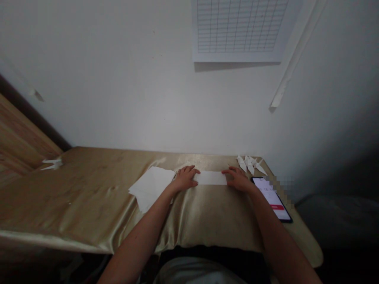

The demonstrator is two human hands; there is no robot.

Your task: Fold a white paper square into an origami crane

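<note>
A white rectangular piece of paper (211, 178), apparently folded, lies across the gold cloth in front of me. At its left end, my left hand (186, 178) grips the paper with thumb and fingertips. The opposite end is held by my right hand (238, 180), its index finger at the far corner and the thumb side low. Close beside my left wrist is a loose pile of white paper sheets (152, 185), partly covered by that forearm. Several folded white paper cranes (250, 164) rest beyond my right hand.
A phone (274, 201) with a lit screen lies by the table's right edge. Gold satin cloth (89, 189) covers the table and wrinkles near the middle. Another folded white paper piece (52, 163) sits far left. A gridded sheet (237, 29) hangs on the white wall.
</note>
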